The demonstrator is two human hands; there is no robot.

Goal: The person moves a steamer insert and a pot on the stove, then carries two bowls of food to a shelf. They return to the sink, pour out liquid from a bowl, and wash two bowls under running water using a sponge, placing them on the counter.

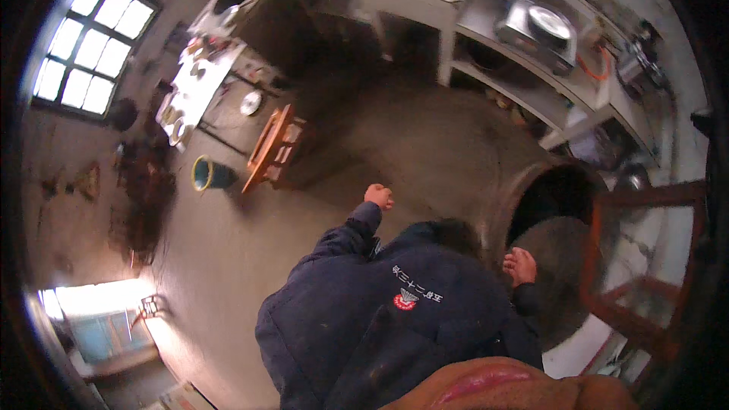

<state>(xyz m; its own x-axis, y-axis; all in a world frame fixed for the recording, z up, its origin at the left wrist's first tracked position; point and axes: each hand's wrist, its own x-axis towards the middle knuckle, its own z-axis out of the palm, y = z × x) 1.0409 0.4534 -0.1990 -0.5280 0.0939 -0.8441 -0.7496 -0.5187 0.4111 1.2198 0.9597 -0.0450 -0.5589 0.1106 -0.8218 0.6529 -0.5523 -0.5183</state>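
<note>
My left hand [379, 196] is curled into a loose fist above the concrete floor [410, 136], with nothing visible in it. On the right, my right hand [519, 266] has bent fingers beside the rim of a large round vat [515, 199]. Whether it touches the rim or grips anything cannot be made out. A dark round lid [561, 273] covers part of the vat's mouth, and the inside is in deep shadow. My dark jacket [393, 307], which bears writing and a red emblem, fills the lower middle.
Ahead on the left stand a wooden stool [270, 148], a green bucket [209, 173] and a table with a white top [196, 82]. A shelved counter [507, 48] holding a metal appliance [535, 28] runs along the right. A wood-framed glass panel [641, 262] is right of the vat.
</note>
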